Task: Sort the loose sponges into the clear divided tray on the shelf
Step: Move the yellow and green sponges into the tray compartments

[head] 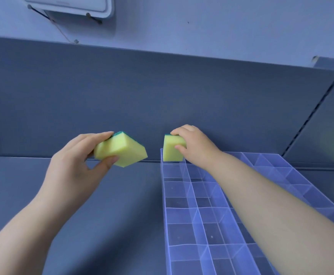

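Left hand point(76, 165) gripping sponge point(120, 149), right hand point(194, 145) pinching second sponge point(172, 148)

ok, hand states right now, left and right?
Left hand: holding a sponge, above the shelf.
Right hand: holding another sponge at the tray's far corner.

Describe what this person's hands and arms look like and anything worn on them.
The left hand and right hand wear no gloves, and no rings show. The left forearm and right forearm are uncovered as far as the frame shows: no sleeves, watch or bracelet in view.
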`<action>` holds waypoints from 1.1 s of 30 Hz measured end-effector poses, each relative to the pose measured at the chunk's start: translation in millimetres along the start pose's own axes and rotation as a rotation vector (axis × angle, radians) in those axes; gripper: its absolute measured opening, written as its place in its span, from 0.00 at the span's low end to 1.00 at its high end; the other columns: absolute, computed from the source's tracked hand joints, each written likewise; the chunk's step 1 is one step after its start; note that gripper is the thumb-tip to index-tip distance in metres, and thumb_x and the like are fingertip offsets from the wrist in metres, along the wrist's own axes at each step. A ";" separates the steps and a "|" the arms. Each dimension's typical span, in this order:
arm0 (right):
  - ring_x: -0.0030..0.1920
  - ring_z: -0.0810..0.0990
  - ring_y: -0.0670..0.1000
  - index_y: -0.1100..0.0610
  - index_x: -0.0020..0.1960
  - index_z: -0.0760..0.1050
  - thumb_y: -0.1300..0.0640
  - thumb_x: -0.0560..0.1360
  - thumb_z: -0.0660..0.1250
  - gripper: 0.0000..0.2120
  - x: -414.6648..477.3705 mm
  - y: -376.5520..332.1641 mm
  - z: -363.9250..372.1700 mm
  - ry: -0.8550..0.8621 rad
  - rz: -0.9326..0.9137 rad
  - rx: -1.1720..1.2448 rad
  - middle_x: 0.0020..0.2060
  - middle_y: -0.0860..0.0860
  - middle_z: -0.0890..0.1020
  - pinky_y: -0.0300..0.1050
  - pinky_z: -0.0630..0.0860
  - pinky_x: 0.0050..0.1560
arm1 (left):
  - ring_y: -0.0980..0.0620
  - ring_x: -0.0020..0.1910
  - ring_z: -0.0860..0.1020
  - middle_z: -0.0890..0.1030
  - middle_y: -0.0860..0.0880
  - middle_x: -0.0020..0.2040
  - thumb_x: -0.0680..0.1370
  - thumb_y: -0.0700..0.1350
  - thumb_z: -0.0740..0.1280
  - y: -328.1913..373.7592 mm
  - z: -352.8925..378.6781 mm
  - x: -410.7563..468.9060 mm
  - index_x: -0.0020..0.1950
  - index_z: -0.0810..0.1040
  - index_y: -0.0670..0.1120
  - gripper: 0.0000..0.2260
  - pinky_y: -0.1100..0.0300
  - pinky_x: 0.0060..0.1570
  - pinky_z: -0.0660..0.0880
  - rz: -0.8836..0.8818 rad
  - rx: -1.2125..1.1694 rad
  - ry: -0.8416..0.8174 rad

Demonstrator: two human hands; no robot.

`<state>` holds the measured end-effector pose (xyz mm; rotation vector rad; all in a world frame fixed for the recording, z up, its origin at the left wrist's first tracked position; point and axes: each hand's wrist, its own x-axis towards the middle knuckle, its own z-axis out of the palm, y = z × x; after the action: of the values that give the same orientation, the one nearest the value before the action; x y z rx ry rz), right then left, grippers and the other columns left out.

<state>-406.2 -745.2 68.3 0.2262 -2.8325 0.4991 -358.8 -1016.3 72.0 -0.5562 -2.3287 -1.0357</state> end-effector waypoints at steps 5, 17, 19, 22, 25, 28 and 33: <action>0.61 0.67 0.51 0.55 0.61 0.72 0.57 0.75 0.65 0.15 -2.1 3.6 9.6 0.015 -0.020 -0.167 0.58 0.49 0.73 0.48 0.69 0.58 | 0.65 0.49 0.74 0.76 0.63 0.52 0.70 0.40 0.74 -3.5 -1.5 0.9 0.60 0.77 0.53 0.20 0.77 0.48 0.66 0.006 -0.018 -0.007; 0.52 0.71 0.49 0.56 0.54 0.76 0.63 0.76 0.60 0.10 -3.8 11.3 2.9 0.059 0.010 0.155 0.48 0.47 0.74 0.43 0.70 0.54 | 0.60 0.50 0.75 0.73 0.59 0.51 0.70 0.41 0.74 21.9 47.8 46.0 0.61 0.77 0.52 0.20 0.77 0.48 0.69 -0.009 -0.228 -0.105; 0.50 0.72 0.48 0.58 0.53 0.77 0.68 0.75 0.55 0.15 -6.8 12.8 -4.7 0.095 0.047 0.225 0.50 0.50 0.76 0.37 0.68 0.52 | 0.61 0.48 0.75 0.74 0.55 0.52 0.71 0.40 0.74 24.8 61.4 52.1 0.61 0.77 0.50 0.20 0.80 0.46 0.67 -0.026 -0.228 -0.149; 0.52 0.74 0.49 0.59 0.55 0.77 0.71 0.75 0.52 0.19 -11.4 18.7 -12.4 0.093 0.070 0.211 0.53 0.52 0.77 0.37 0.69 0.54 | 0.58 0.48 0.75 0.74 0.55 0.52 0.71 0.39 0.73 26.8 80.8 55.8 0.62 0.77 0.48 0.20 0.81 0.46 0.66 0.001 -0.199 -0.208; 0.55 0.75 0.51 0.59 0.57 0.77 0.72 0.74 0.52 0.21 -15.4 23.8 -13.4 0.073 0.080 0.181 0.55 0.53 0.77 0.38 0.69 0.57 | 0.53 0.50 0.75 0.74 0.54 0.52 0.71 0.39 0.73 26.3 94.4 56.1 0.61 0.77 0.48 0.19 0.69 0.52 0.72 0.049 -0.146 -0.259; 0.57 0.74 0.52 0.58 0.59 0.76 0.74 0.72 0.52 0.24 -15.8 27.5 -10.9 0.056 0.049 0.135 0.57 0.52 0.77 0.41 0.69 0.60 | 0.53 0.47 0.73 0.77 0.51 0.55 0.73 0.40 0.71 25.5 101.9 55.6 0.60 0.77 0.47 0.17 0.62 0.53 0.71 0.106 -0.062 -0.268; 0.56 0.73 0.53 0.55 0.63 0.72 0.76 0.69 0.49 0.29 -14.0 22.8 -6.7 -0.055 0.063 0.102 0.61 0.49 0.74 0.48 0.73 0.57 | 0.51 0.47 0.74 0.77 0.49 0.58 0.75 0.40 0.69 28.6 109.5 53.5 0.60 0.76 0.44 0.14 0.64 0.50 0.69 0.163 0.003 -0.225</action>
<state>-395.8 -720.1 63.4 0.1734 -2.8783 0.6622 -416.9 -906.2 58.3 -0.8857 -2.4270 -0.9350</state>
